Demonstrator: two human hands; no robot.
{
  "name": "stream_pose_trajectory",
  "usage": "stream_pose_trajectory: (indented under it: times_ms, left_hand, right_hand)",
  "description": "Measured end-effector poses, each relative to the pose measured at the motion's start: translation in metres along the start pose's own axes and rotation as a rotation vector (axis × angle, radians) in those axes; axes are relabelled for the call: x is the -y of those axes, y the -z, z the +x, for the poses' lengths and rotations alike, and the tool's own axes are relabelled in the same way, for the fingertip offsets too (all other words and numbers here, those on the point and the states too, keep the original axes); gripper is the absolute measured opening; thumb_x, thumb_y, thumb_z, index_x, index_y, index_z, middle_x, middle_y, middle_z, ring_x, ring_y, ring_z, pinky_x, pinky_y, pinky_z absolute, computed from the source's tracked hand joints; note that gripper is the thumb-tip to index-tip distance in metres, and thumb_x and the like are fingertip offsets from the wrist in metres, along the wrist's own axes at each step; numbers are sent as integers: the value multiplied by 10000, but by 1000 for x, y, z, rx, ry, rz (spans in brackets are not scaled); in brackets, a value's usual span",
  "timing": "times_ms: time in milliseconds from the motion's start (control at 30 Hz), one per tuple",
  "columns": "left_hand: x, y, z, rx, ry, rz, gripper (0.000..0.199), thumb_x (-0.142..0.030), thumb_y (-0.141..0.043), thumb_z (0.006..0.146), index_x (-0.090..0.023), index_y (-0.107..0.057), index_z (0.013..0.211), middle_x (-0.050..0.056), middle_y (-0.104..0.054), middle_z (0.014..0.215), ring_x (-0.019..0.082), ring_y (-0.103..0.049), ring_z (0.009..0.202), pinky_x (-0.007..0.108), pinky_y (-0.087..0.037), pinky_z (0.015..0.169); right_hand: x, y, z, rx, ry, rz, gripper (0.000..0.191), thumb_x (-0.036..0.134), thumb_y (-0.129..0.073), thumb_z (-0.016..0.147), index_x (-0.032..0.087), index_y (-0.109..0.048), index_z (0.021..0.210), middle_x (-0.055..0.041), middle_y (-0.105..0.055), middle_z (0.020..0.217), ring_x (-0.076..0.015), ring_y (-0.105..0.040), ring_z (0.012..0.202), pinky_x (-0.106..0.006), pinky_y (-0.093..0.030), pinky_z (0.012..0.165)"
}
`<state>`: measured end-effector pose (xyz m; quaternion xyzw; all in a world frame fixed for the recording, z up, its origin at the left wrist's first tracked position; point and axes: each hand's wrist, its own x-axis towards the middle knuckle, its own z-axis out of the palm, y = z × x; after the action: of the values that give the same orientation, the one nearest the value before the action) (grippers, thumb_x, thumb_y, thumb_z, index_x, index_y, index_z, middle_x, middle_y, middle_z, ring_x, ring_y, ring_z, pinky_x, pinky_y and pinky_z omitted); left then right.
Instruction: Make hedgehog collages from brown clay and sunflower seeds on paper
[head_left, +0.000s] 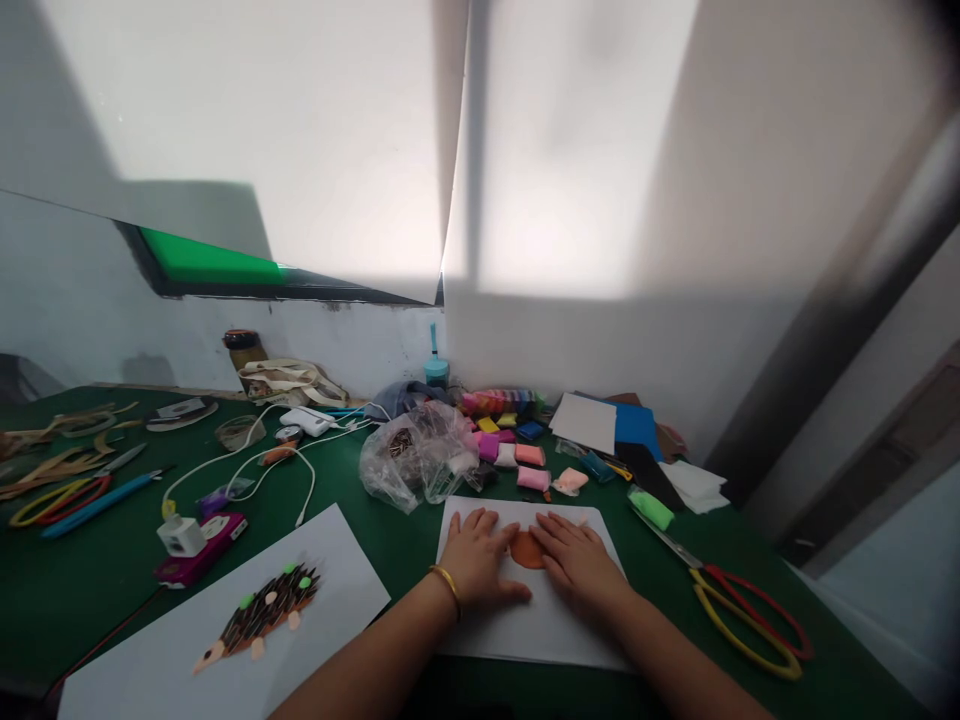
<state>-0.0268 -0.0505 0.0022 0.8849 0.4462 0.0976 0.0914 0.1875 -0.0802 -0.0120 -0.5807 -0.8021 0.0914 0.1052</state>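
Note:
A flattened orange-brown disc of modelling clay (pixel 528 551) lies on a stack of white paper (pixel 525 630) in front of me. My left hand (pixel 480 560) rests flat on the paper, fingers spread, its fingertips at the disc's left edge. On the other side, my right hand (pixel 577 560) lies with fingers stretched out, covering the disc's right edge. Neither hand grips anything. To the left, a white sheet (pixel 330 560) carries a hedgehog picture (pixel 262 610) with dark spines, an orange-brown body and green and pale dots.
Scissors (pixel 739 610) with red and yellow handles lie right of the paper. Beyond it are several clay packets (pixel 533 479) and a clear plastic bag (pixel 416 450). A power strip (pixel 202 560) with white cables, a blue pen-like tool (pixel 105 503) and more scissors (pixel 67 495) lie left.

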Motion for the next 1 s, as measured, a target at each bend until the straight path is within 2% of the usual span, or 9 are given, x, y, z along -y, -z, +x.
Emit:
stream_pose_trajectory:
  times_ms: [133, 300, 433, 600, 667, 767, 867, 933, 1000]
  left_hand:
    - [4, -8, -1, -17, 19, -7, 1077, -817, -477, 538, -208, -263, 1400, 142, -354, 1405, 347, -231, 1307, 573, -49, 1065]
    - [7, -14, -2, -11, 36, -2, 1075, -826, -422, 570, -165, -261, 1403, 139, -337, 1421, 333, -215, 1324, 548, -24, 1082]
    - [6, -13, -3, -1, 51, -8, 1077, -828, -406, 576, -157, -259, 1405, 135, -327, 1429, 329, -202, 1332, 536, -14, 1088]
    - [3, -9, -2, 14, 74, -26, 1109, -826, -429, 557, -147, -238, 1414, 137, -299, 1443, 331, -173, 1344, 525, 13, 1091]
    - [3, -8, -2, 23, 73, -42, 1101, -820, -439, 557, -156, -243, 1413, 136, -299, 1444, 330, -169, 1346, 523, 19, 1091]
    - [3, -9, -1, 25, 77, -63, 1098, -808, -469, 553, -158, -252, 1411, 145, -303, 1440, 334, -177, 1343, 527, 21, 1089]
    - [4, -9, -2, -8, 72, -99, 1102, -770, -553, 531, -163, -264, 1405, 158, -325, 1425, 348, -210, 1327, 551, 5, 1081]
    - [2, -6, -1, -76, 63, -138, 1048, -695, -641, 528, -194, -308, 1385, 152, -364, 1400, 354, -260, 1301, 577, -19, 1071]
    - [-4, 4, 0, -182, 36, -203, 850, -575, -683, 599, -237, -403, 1327, 125, -428, 1349, 329, -339, 1254, 564, -113, 1065]
  right_hand:
    - [3, -2, 2, 40, 109, 11, 545, 356, -339, 879, 260, -250, 1408, -8, -262, 1475, -192, -165, 1370, -461, -61, 1105]
    - [13, -3, 0, 78, 198, 23, 591, 432, -387, 867, 264, -235, 1412, -29, -246, 1480, -218, -156, 1372, -482, -13, 1106]
    - [10, 2, -4, 7, 221, 27, 517, 427, -422, 859, 307, -356, 1358, -8, -316, 1455, -238, -230, 1344, -476, -72, 1099]
    - [-27, 18, 0, -341, -177, -18, 341, 306, -347, 889, 202, -607, 1082, -95, -597, 1130, -230, -507, 1066, -349, -354, 913]
    - [-44, 23, 4, -350, -271, -46, 297, 305, -413, 857, 191, -619, 1038, -102, -618, 1017, -232, -538, 975, -324, -382, 829]
    - [-59, 24, 8, -275, -281, -44, 249, 313, -493, 810, 204, -633, 984, -84, -615, 926, -223, -552, 897, -290, -383, 729]
    - [-56, 23, 9, -292, -296, -6, 180, 283, -480, 810, 199, -638, 797, -65, -605, 838, -203, -553, 832, -274, -359, 669]
    - [-47, 26, 8, -346, -312, 106, 187, 291, -467, 816, 197, -614, 746, -49, -599, 784, -187, -549, 755, -270, -350, 626]
    - [-32, 32, 8, -382, -291, 344, 198, 336, -463, 824, 201, -599, 776, -27, -591, 737, -171, -536, 674, -267, -356, 590]
